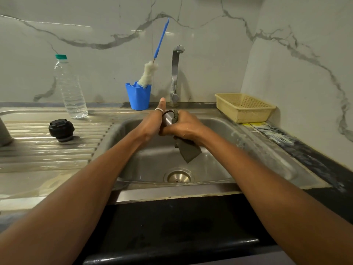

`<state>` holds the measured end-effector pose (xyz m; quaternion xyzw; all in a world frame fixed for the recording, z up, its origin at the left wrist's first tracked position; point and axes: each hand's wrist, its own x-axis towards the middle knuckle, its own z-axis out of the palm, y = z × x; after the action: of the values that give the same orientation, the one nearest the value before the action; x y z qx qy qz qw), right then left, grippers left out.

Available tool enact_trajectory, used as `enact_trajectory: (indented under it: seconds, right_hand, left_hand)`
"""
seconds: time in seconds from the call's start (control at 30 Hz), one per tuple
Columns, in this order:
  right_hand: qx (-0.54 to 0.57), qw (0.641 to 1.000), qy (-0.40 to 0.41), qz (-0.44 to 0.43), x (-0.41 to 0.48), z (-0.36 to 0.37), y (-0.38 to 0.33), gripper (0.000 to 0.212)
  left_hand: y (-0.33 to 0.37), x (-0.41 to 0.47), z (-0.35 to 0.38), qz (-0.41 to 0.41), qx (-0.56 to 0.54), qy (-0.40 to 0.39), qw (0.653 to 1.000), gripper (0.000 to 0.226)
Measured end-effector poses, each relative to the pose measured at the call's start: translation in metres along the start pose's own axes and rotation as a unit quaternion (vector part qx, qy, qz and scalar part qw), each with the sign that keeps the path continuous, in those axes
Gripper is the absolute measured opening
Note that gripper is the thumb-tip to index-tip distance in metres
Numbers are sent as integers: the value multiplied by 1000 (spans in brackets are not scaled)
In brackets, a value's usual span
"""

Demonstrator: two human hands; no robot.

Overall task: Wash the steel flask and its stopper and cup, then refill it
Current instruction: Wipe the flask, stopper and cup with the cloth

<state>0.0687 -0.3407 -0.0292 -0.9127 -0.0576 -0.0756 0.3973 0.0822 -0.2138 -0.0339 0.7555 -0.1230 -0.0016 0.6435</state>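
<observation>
Head view: L hand [152,124] grips steel cup [168,119], thumb up; R hand [184,127] grips scrub pad [188,152] against it.

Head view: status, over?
Left hand holds steel vessel over sink. Right hand presses scrub pad on it. Stopper on drainboard. Nothing blocking.

Forearms bare to frame edge. L hand [150,124] w/ silver ring [159,109] on one digit; R hand [184,126] bare.

Left hand [152,123] gripping steel cup [168,119] over sink [219,129], right hand [186,128] pressing scouring pad [188,152] (dark) against it
</observation>
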Motion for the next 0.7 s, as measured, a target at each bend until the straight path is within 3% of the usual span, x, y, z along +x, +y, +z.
enact_trajectory:
  seconds: [0.07, 0.13, 0.23, 0.33, 0.43, 0.5, 0.53, 0.63, 0.7]
  right_hand:
    - [-174, 983, 50, -42, 1, 4, 0, 55]
    - [-315, 939, 112, -85, -1, 11, -2, 57]
    - [-364, 915, 143, -104, 1, 20, -5, 54]
    - [-284, 953, 94, -45, 8, 22, -5, 61]
    - [-22, 999, 22, -7, 4, 6, -5, 52]
    - [190, 978, -59, 58, -5, -7, -7, 34]
    - [238, 964, -87, 80, -8, -11, -8, 29]
    - [172, 982, -51, 52, -10, -12, -7, 30]
    - [-44, 999, 27, -11, -6, -7, -5, 42]
  left_hand:
    - [3, 2, 2, 0, 20, 9, 1000, 64]
    - [6, 4, 8, -5, 44, 47, 998, 69]
    - [3, 7, 19, -47, -21, 88, 995, 78]
    - [-6, 11, 15, -53, -61, 76, 994, 77]
    - [-5, 15, 6, -26, -99, 73, 992, 80]
    - [0, 15, 3, -10, -134, 67, 989, 75]
    - [2, 14, 4, -2, -131, 60, 990, 73]
    - [2, 14, 4, 2, -94, 48, 994, 69]
    - [2, 14, 4, 7, -32, 44, 998, 69]
